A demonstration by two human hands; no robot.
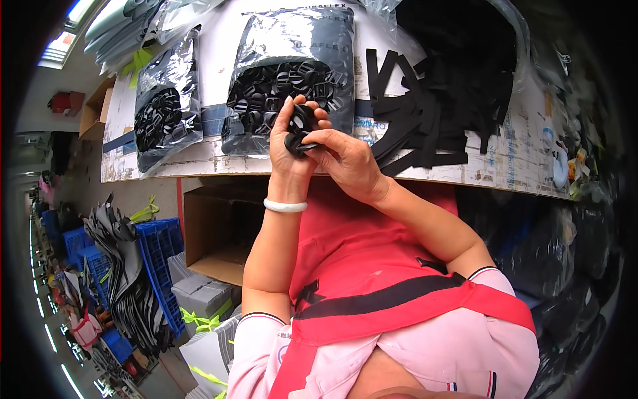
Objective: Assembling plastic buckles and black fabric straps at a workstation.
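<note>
Both hands meet just past the table's near edge (199,166), below the middle bag of buckles (292,73). The left hand (289,143), fingers up, and the right hand (345,159) pinch one black buckle (302,130) together.

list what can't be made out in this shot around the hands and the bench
- Head view: the small black part is mostly wrapped by the left hand and right hand; its shape is unclear.
- Black straps: the top of the pile merges into a dark mass.
- Right bench edge: small items blurred by fisheye bending.
</note>
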